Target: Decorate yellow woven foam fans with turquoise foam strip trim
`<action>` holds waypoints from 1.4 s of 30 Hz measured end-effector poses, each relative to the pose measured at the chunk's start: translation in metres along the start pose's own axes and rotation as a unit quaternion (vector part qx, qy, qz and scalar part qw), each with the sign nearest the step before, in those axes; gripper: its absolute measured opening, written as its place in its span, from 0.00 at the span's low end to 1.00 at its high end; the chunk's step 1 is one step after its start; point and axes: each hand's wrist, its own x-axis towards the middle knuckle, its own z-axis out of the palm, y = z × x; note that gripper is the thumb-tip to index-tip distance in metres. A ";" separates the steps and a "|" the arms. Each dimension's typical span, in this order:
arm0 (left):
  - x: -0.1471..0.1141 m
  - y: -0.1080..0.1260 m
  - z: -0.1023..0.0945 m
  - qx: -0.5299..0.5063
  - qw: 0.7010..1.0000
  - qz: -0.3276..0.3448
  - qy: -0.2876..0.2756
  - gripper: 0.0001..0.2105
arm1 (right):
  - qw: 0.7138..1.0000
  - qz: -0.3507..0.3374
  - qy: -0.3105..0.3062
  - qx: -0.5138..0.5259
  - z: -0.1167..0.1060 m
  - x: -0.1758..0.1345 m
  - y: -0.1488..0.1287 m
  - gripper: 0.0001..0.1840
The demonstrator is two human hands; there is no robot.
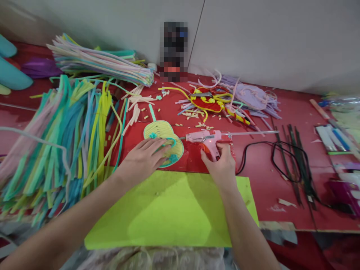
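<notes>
A yellow gourd-shaped craft piece (159, 129) with a teal edge, teal flowers and a stem lies flat on the red table. My left hand (146, 155) rests on its lower left part, fingers stretched out and flat, near a teal loop on its surface. My right hand (221, 161) is wrapped round the handle of a pink hot glue gun (204, 138). The gun's nozzle points left at the gourd's right side, close to its edge. From its back a long clear glue stick (250, 133) sticks out to the right.
Bundles of coloured pipe cleaners (64, 131) cover the left; another bundle (101, 63) lies behind. Cut pieces, red-and-yellow work (206, 103) and a lilac piece (247, 95) lie at the back. A black cord (244, 153) runs right. A lime sheet (168, 210) lies in front.
</notes>
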 end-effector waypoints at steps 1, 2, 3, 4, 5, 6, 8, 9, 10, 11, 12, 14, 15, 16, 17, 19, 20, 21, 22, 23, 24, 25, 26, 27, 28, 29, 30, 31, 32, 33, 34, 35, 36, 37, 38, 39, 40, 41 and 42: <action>-0.001 0.000 0.001 0.001 1.000 0.006 -0.013 0.18 | 1.000 -0.004 0.005 0.000 0.000 0.000 0.000 0.23; -0.001 -0.001 0.002 0.004 1.000 0.012 -0.025 0.19 | 1.000 -0.006 0.007 0.000 0.000 0.000 0.000 0.22; -0.002 -0.002 0.003 0.006 0.999 0.017 -0.033 0.19 | 1.000 -0.007 0.007 0.001 0.000 0.000 0.000 0.22; -0.002 -0.003 0.004 0.009 0.999 0.021 -0.039 0.20 | 1.000 -0.007 0.006 0.002 0.000 0.000 0.000 0.22; -0.002 -0.004 0.004 0.009 0.999 0.025 -0.043 0.21 | 1.000 -0.005 0.004 0.003 0.000 0.000 0.001 0.22; -0.002 -0.005 0.003 0.009 0.999 0.027 -0.042 0.21 | 1.000 -0.003 0.002 0.003 0.000 0.000 0.001 0.22; -0.003 -0.006 0.002 0.009 0.999 0.030 -0.042 0.22 | 1.000 0.001 0.001 0.003 0.000 0.000 0.002 0.23; -0.004 -0.006 0.001 0.010 0.999 0.029 -0.041 0.21 | 1.000 0.001 0.001 0.003 0.000 0.000 0.002 0.23; -0.005 -0.006 0.000 0.010 0.999 0.027 -0.040 0.21 | 1.000 0.000 0.001 0.004 0.000 0.000 0.003 0.23; -0.006 -0.006 -0.001 0.011 0.999 0.026 -0.038 0.21 | 1.000 -0.003 0.001 0.004 0.000 0.000 0.003 0.23; -0.006 -0.005 -0.001 0.011 0.999 0.025 -0.037 0.21 | 1.000 -0.006 0.002 0.005 0.000 0.000 0.004 0.23; -0.007 -0.004 -0.001 0.009 0.999 0.025 -0.034 0.20 | 1.000 -0.010 0.002 0.005 0.000 0.000 0.005 0.24; -0.007 -0.004 0.000 0.008 0.999 0.026 -0.033 0.20 | 1.000 -0.012 0.001 0.004 0.000 0.000 0.005 0.24; -0.007 -0.004 0.001 0.009 0.999 0.026 -0.032 0.20 | 1.000 -0.013 0.000 0.003 0.001 0.000 0.006 0.24; -0.007 -0.004 0.002 0.010 0.999 0.027 -0.031 0.21 | 1.000 -0.012 0.000 0.002 0.001 0.000 0.006 0.24; -0.006 -0.004 0.003 0.013 0.999 0.029 -0.033 0.21 | 1.000 -0.009 -0.001 0.002 0.002 -0.001 0.006 0.24; -0.007 -0.004 0.004 0.015 0.999 0.030 -0.035 0.21 | 1.000 -0.007 -0.002 0.003 0.002 -0.001 0.005 0.24; -0.007 -0.005 0.005 0.018 0.999 0.032 -0.038 0.21 | 1.000 -0.003 -0.003 0.005 0.002 -0.001 0.004 0.24; -0.007 -0.005 0.005 0.021 0.998 0.033 -0.041 0.22 | 1.000 0.002 -0.004 0.007 0.001 -0.001 0.003 0.24; -0.007 -0.005 0.006 0.023 0.998 0.035 -0.042 0.22 | 1.000 0.009 -0.005 0.009 0.000 0.000 0.002 0.24; -0.008 -0.006 0.006 0.025 0.998 0.036 -0.043 0.22 | 1.000 0.018 -0.001 0.009 -0.001 0.001 0.001 0.24; -0.008 -0.006 0.007 0.025 0.998 0.037 -0.041 0.22 | 0.999 0.030 0.010 0.007 -0.003 0.003 0.002 0.24; -0.009 -0.007 0.007 0.025 0.998 0.038 -0.040 0.22 | 0.999 0.044 0.025 0.004 -0.005 0.006 0.004 0.24; -0.009 -0.007 0.008 0.024 0.998 0.038 -0.038 0.22 | 0.997 0.060 0.049 -0.002 -0.008 0.009 0.008 0.25; -0.009 -0.007 0.008 0.023 0.998 0.039 -0.035 0.22 | 0.994 0.079 0.071 -0.009 -0.011 0.013 0.014 0.25; -0.009 -0.007 0.008 0.022 0.998 0.039 -0.033 0.22 | 0.991 0.099 0.092 -0.017 -0.015 0.017 0.021 0.26; -0.009 -0.007 0.008 0.021 0.998 0.040 -0.032 0.22 | 0.986 0.121 0.111 -0.021 -0.019 0.021 0.029 0.26; -0.008 -0.007 0.007 0.019 0.999 0.041 -0.030 0.22 | 0.982 0.138 0.127 -0.024 -0.023 0.024 0.038 0.26; -0.008 -0.007 0.007 0.018 0.999 0.041 -0.029 0.22 | 0.978 0.155 0.140 -0.028 -0.027 0.028 0.047 0.26; -0.007 -0.007 0.006 0.017 0.999 0.041 -0.029 0.21 | 0.974 0.174 0.139 -0.034 -0.030 0.030 0.056 0.26; -0.007 -0.007 0.005 0.016 0.999 0.041 -0.030 0.21 | 0.972 0.189 0.137 -0.040 -0.033 0.033 0.063 0.25; -0.006 -0.007 0.005 0.014 0.999 0.040 -0.032 0.21 | 0.970 0.200 0.133 -0.044 -0.035 0.034 0.070 0.25; -0.006 -0.007 0.004 0.013 0.999 0.040 -0.034 0.20 | 0.968 0.209 0.127 -0.050 -0.036 0.036 0.075 0.25; -0.005 -0.007 0.003 0.013 0.998 0.040 -0.038 0.20 | 0.967 0.217 0.117 -0.059 -0.036 0.037 0.079 0.25; -0.005 -0.007 0.003 0.013 0.998 0.039 -0.041 0.19 | 0.967 0.222 0.103 -0.068 -0.036 0.037 0.082 0.25; -0.005 -0.007 0.003 0.014 0.998 0.039 -0.044 0.19 | 0.968 0.224 0.085 -0.076 -0.036 0.037 0.083 0.25; -0.005 -0.007 0.003 0.014 0.998 0.038 -0.045 0.19 | 0.969 0.223 0.068 -0.083 -0.036 0.037 0.083 0.26; -0.005 -0.007 0.003 0.014 0.998 0.038 -0.045 0.18 | 0.969 0.220 0.059 -0.093 -0.037 0.036 0.081 0.27; -0.005 -0.007 0.003 0.013 0.998 0.038 -0.042 0.18 | 0.969 0.215 0.063 -0.106 -0.038 0.035 0.077 0.29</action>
